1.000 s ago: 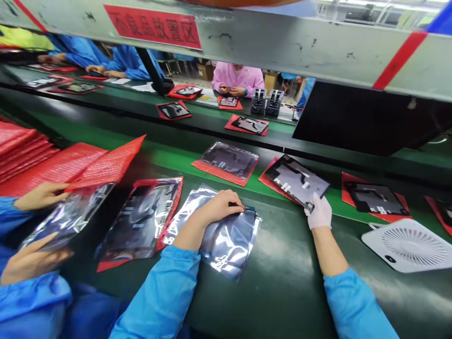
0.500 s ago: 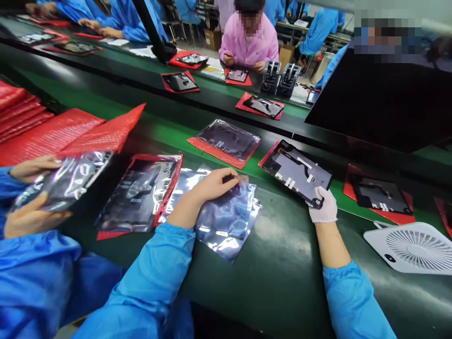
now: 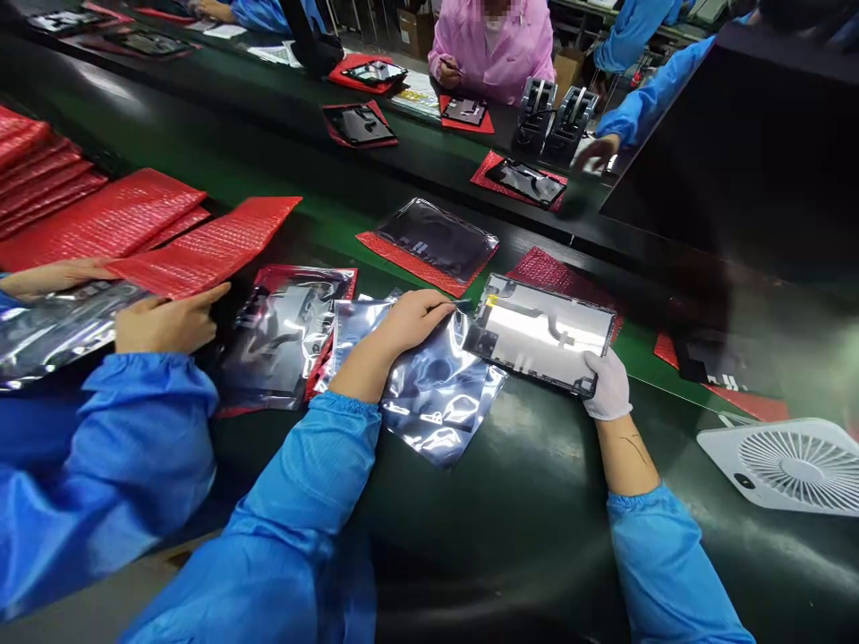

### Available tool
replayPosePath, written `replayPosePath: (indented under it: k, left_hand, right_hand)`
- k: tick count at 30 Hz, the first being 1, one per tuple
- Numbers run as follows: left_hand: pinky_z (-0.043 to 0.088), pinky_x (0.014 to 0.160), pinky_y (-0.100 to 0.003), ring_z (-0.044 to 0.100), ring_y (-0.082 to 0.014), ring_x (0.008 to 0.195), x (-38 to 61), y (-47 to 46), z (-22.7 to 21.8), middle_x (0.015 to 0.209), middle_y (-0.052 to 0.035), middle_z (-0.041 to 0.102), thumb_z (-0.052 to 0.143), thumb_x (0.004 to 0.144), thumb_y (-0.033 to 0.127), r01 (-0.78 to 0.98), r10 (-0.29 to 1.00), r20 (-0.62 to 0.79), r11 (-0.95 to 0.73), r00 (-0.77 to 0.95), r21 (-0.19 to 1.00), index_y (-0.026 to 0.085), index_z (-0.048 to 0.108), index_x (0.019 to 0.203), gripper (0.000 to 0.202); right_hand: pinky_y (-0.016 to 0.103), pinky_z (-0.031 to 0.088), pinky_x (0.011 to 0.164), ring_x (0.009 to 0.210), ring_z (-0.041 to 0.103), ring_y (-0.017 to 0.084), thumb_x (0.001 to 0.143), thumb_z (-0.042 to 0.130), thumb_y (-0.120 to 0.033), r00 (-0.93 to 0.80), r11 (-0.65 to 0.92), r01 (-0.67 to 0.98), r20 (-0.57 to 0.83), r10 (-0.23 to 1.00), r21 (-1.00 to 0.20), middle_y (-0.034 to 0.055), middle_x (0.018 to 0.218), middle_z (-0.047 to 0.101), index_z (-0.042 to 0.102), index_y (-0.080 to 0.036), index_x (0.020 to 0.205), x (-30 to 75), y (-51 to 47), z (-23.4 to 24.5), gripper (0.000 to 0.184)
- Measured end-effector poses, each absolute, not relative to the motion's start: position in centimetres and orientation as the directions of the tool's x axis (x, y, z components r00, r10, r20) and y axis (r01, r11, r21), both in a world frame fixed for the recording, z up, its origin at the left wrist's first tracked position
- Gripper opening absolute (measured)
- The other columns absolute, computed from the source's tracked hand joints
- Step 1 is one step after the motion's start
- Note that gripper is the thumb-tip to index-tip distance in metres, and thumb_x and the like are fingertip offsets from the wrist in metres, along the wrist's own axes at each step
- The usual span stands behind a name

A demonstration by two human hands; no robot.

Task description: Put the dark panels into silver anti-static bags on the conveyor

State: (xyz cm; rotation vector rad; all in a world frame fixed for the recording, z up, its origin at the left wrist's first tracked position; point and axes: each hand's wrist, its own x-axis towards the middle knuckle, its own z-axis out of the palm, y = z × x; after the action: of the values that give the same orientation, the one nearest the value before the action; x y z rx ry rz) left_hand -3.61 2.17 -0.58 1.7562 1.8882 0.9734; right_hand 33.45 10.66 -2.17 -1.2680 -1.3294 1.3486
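Note:
My left hand (image 3: 417,320), bare, rests over a small pile of shiny clear plastic bags (image 3: 436,394). Its thumb and fingers pinch the upper edge of the top bag. In a white glove, my right hand (image 3: 609,385) grips the near right corner of a tablet screen panel (image 3: 543,335), back side up. The panel is tilted, and its left edge reaches beside the bags. Behind it lies a red bubble-wrap pouch (image 3: 554,270) on the green belt. Left of the bags, a bagged panel (image 3: 278,340) lies on red wrap.
A co-worker's hands (image 3: 171,322) at left hold a bagged panel and a red pouch (image 3: 215,246). Red pouches (image 3: 100,219) are piled behind. Another bagged panel (image 3: 436,237) lies on the belt. A white fan (image 3: 792,465) and a dark screen (image 3: 752,152) stand at right.
The panel in my right hand has moved left and toward me, off its red pouch. My left fingers have closed at the bag's edge. The co-worker's near hand has moved to the red pouch.

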Motion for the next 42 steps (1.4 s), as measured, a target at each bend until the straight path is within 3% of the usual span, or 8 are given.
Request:
replayPosePath:
  k: [6,11,21,26,32,36,39,42]
  left_hand:
    - [0.054,0.093,-0.034,0.069,-0.0245,0.097,-3.9,2.1,-0.6,0.104,-0.0068,0.078,0.050,0.104,0.054,0.653,0.973,0.116,0.044,-0.200,0.756,0.020,0.075,0.100,0.043]
    - [0.053,0.092,-0.036,0.069,-0.0254,0.101,-3.9,2.2,-0.6,0.110,-0.0074,0.077,0.046,0.105,0.057,0.638,0.981,0.110,0.018,-0.160,0.769,0.021,0.070,0.099,0.044]
    - [0.049,0.096,-0.040,0.066,-0.0268,0.103,-3.4,2.0,-0.2,0.106,-0.0069,0.073,0.041,0.108,0.049,0.710,0.978,0.118,0.040,-0.171,0.703,0.023,0.064,0.100,0.036]
    - [0.044,0.102,-0.045,0.062,-0.0303,0.109,-2.8,1.8,0.1,0.109,-0.0096,0.071,0.047,0.108,0.041,0.825,0.968,0.135,0.104,-0.213,0.556,0.022,0.061,0.100,0.025]
    - [0.042,0.099,-0.044,0.060,-0.0299,0.108,0.5,1.6,1.2,0.110,-0.0095,0.069,0.039,0.112,0.035,0.871,0.977,0.199,-0.033,-0.075,0.490,0.022,0.062,0.103,0.027]
    - [0.042,0.091,-0.042,0.061,-0.0288,0.099,3.3,1.3,2.0,0.098,-0.0090,0.068,0.037,0.114,0.035,0.870,0.950,0.264,0.016,-0.168,0.493,0.022,0.062,0.093,0.035]
    - [0.041,0.091,-0.042,0.064,-0.0279,0.099,5.2,0.4,3.1,0.096,-0.0089,0.071,0.030,0.116,0.038,0.834,0.894,0.353,0.040,-0.276,0.551,0.021,0.063,0.091,0.045]
    - [0.041,0.096,-0.043,0.066,-0.0261,0.103,6.3,-0.9,4.2,0.103,-0.0086,0.074,0.020,0.118,0.043,0.779,0.824,0.441,0.001,-0.355,0.627,0.021,0.067,0.103,0.054]
  right_hand:
    - [0.039,0.063,0.083,0.096,0.074,0.030,0.071,0.079,-0.046,-0.170,-0.042,-0.016,-0.038,0.985,-0.999,0.0068,0.094,0.078,0.074,-0.022,0.091,33.5,10.7,-1.7,0.032]
    - [0.038,0.065,0.086,0.106,0.076,0.028,0.074,0.080,-0.050,-0.049,0.001,-0.187,0.010,0.999,-0.982,0.0058,0.104,0.078,0.071,-0.024,0.100,32.9,10.8,-1.6,0.038]
    - [0.042,0.065,0.091,0.103,0.076,0.031,0.070,0.091,-0.063,-0.375,-0.109,-0.006,-0.099,0.922,-0.994,0.0081,0.108,0.082,0.079,-0.022,0.110,33.1,10.1,-1.8,0.059]
    - [0.042,0.065,0.083,0.099,0.075,0.032,0.067,0.094,-0.062,-0.369,-0.100,0.046,-0.109,0.923,-0.994,0.0073,0.102,0.082,0.080,-0.021,0.103,34.2,10.6,-1.4,0.056]
    - [0.042,0.064,0.090,0.104,0.075,0.033,0.077,0.083,-0.070,-0.419,-0.031,0.158,-0.096,0.903,-0.987,0.0084,0.105,0.082,0.081,-0.021,0.104,32.1,8.8,-0.2,0.056]
    - [0.044,0.057,0.109,0.119,0.072,0.033,0.096,0.063,-0.065,-0.447,0.160,0.329,-0.004,0.895,-0.931,0.0095,0.128,0.079,0.075,-0.024,0.132,28.5,5.3,0.6,0.056]
    - [0.047,0.056,0.108,0.117,0.074,0.035,0.096,0.067,-0.060,-0.515,0.248,0.462,-0.030,0.857,-0.851,0.0135,0.136,0.075,0.052,-0.023,0.163,25.6,2.5,1.5,0.077]
    - [0.047,0.058,0.101,0.114,0.074,0.037,0.094,0.072,-0.060,-0.627,0.323,0.498,-0.077,0.775,-0.805,0.0166,0.135,0.074,0.052,-0.020,0.161,22.8,0.9,2.3,0.081]
